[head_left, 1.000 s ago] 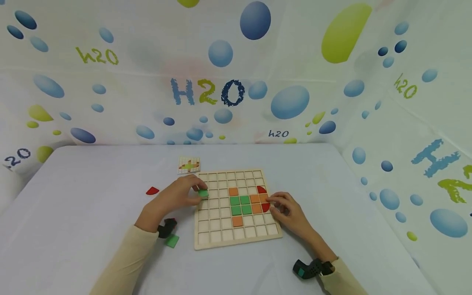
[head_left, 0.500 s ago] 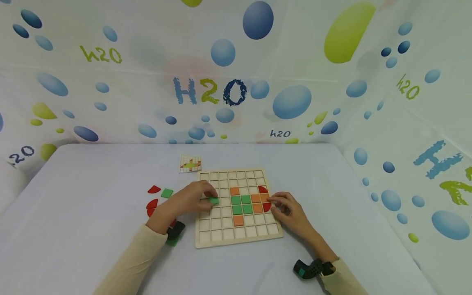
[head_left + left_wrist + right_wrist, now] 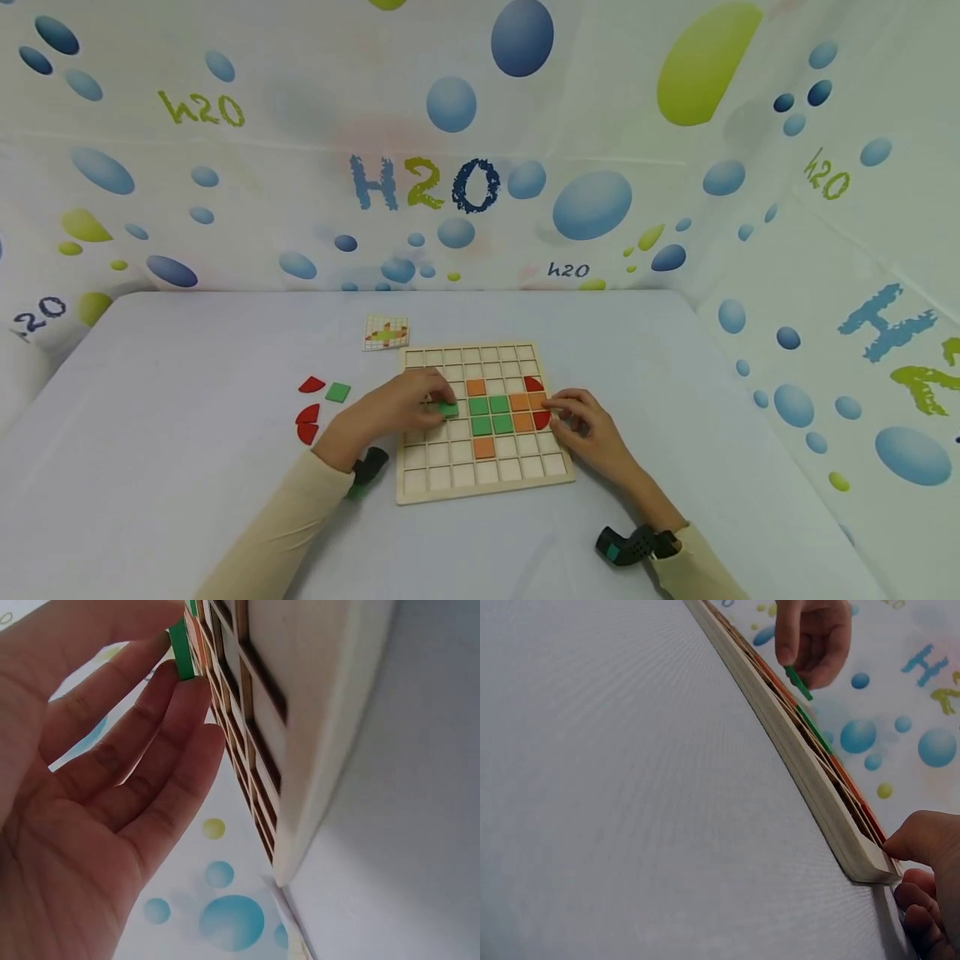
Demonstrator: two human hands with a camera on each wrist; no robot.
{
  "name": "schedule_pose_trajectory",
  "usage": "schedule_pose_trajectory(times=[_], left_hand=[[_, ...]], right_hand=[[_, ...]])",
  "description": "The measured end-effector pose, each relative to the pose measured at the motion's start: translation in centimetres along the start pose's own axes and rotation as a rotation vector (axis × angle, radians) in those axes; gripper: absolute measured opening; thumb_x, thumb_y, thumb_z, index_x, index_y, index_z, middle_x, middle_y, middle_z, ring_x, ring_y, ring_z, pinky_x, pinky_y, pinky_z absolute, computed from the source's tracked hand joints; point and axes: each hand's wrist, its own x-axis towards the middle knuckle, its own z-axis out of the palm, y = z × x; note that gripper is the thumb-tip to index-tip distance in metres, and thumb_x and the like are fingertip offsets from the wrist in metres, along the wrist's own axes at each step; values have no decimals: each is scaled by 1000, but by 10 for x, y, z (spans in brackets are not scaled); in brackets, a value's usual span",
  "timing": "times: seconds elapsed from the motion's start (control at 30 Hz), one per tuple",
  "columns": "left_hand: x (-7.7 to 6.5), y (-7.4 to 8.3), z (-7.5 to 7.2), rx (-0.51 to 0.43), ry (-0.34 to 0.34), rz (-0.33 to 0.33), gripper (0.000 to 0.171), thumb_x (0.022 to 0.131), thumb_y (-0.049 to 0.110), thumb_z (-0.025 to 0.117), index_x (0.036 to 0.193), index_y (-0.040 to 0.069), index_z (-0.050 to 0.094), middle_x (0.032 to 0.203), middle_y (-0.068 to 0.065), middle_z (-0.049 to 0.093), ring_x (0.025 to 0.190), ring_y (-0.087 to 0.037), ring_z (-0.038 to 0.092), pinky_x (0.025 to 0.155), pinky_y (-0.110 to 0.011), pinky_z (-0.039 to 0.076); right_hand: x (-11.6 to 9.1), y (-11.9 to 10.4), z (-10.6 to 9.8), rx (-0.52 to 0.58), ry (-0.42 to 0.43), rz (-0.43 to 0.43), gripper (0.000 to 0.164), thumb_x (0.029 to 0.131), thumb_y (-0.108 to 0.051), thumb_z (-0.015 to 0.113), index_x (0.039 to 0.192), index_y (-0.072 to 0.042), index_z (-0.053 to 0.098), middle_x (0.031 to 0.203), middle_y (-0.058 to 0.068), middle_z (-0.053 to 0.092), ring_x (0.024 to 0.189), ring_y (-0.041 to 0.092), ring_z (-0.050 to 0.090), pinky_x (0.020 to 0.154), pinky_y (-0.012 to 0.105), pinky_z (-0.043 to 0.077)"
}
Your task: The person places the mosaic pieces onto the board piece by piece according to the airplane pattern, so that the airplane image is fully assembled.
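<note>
My left hand (image 3: 401, 406) pinches a green square tile (image 3: 448, 410) between thumb and fingers, over the left-middle squares of a wooden grid board (image 3: 437, 481). Seen from the right wrist, this tile (image 3: 799, 684) is tilted and raised above the board. On the grid, green tiles (image 3: 480, 425) form a block, with orange tiles (image 3: 484, 448) around it and red rounded tiles (image 3: 533, 384) near the right edge. At that edge my right hand (image 3: 592, 433) holds the board, fingertips beside an orange tile; the right wrist view shows a digit against its corner.
Left of the board lie red rounded pieces (image 3: 307, 414) and a green square (image 3: 338, 392). Another green piece is partly hidden under the left wrist's black camera (image 3: 370, 465). A small pattern card (image 3: 386, 332) lies behind the board's far left corner.
My left hand has carried the green tile rightward from the board's left edge onto its inner squares, uncovering loose pieces at left. The right hand stays at the board's right edge.
</note>
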Motion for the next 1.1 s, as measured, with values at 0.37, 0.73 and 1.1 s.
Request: schedule_pose_trajectory(times=[0.37,0.73,1.1], left_hand=[[8,1,7,43,-10,9,10,85,5,72,95,5,71,95,-1,65,87,-14,59,81,-31,50],[10,0,9,71,10,38,7,86,6,72,93,8,70,94,0,63,86,-15,59,79,-30,50],[9,1,10,40,-5,-17,10,93,11,66,100,7,71,97,1,62,90,-14,59,81,-31,51]], right_hand=[[0,1,1,16,-2,-1,27,85,12,63,112,11,65,112,29,56,81,34,53,64,32,46],[0,1,0,-9,0,12,27,85,11,65,113,11,65,112,28,56,80,32,53,64,30,46],[0,-2,-1,-6,-3,29,27,86,10,65,113,10,65,113,28,56,82,34,53,65,29,46]])
